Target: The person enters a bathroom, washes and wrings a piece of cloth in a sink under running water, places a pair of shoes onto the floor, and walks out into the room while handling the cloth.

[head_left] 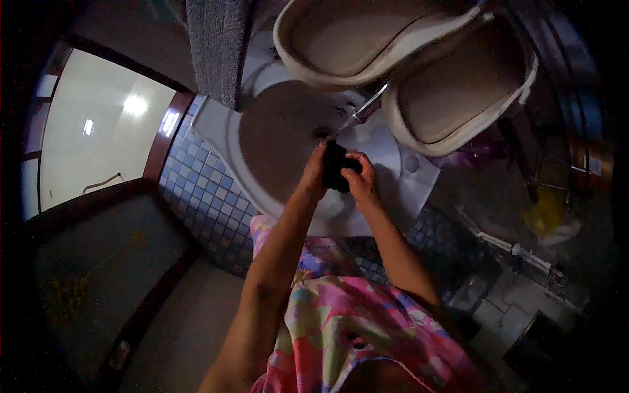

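Observation:
A bunched, black, cloth-like thing (335, 167) is held between my two hands, just over the near right edge of the washbasin (219, 128). My left hand (314, 173) grips its left side. On the right side, the fingers of my right hand (362, 178) curl against it. It is too dark to tell its exact kind. A metal tap (370, 103) stands beyond my hands, and a thin stream of water seems to run from it toward the black thing. The basin's drain (322, 133) shows just past my left fingertips.
A grey towel (219, 52) hangs at the basin's far left. Two large rounded, cream-rimmed shapes (393, 52) loom over its far right. White pipes (517, 252) run at the right, near a yellow item (547, 213). Blue tiles (206, 173) cover the wall below the basin.

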The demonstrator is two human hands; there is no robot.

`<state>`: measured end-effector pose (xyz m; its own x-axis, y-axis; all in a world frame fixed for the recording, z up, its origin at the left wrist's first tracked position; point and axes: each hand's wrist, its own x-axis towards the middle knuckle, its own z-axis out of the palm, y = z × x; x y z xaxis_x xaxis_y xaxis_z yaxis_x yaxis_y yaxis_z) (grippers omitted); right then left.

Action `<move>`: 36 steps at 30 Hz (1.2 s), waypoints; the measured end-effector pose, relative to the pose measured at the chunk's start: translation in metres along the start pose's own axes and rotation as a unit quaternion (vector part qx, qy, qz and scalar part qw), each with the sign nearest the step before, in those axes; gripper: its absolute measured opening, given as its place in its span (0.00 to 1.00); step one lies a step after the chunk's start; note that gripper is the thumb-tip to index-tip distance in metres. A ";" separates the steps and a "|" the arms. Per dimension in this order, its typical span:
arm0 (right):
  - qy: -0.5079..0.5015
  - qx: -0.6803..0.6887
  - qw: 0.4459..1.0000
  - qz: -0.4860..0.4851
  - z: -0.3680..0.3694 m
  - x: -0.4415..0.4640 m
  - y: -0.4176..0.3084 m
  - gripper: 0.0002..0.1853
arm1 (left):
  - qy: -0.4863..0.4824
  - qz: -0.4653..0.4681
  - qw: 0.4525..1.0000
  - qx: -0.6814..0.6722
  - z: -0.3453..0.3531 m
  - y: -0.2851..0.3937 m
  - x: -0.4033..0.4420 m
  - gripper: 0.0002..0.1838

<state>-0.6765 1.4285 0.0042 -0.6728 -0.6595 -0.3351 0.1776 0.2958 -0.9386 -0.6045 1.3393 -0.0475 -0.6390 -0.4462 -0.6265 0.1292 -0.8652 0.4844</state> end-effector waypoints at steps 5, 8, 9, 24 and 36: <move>-0.024 -0.080 0.977 -0.198 0.037 0.004 -0.033 0.16 | -0.122 -0.043 0.967 -0.219 -0.003 0.020 -0.005 0.23; -0.066 -0.165 0.944 -0.278 0.054 0.011 -0.038 0.11 | -0.069 0.037 0.979 -0.188 -0.012 0.012 0.007 0.21; -0.069 -0.183 0.942 -0.273 0.059 0.012 -0.048 0.09 | -0.240 0.144 0.787 -0.550 -0.016 -0.038 0.036 0.19; 0.146 -0.248 0.943 -0.167 0.047 0.073 0.046 0.14 | 0.276 0.029 0.957 0.087 0.004 0.018 0.019 0.20; -0.167 -0.296 0.912 -0.232 -0.016 0.083 0.056 0.16 | 0.062 -0.006 0.998 -0.018 0.004 0.054 0.003 0.16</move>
<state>-0.7342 1.4012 -0.0748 -0.3035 -0.9527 -0.0130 -0.5553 0.1880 -0.8102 -0.6025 1.2927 -0.0206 -0.5423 -0.4588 -0.7038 0.1500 -0.8771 0.4562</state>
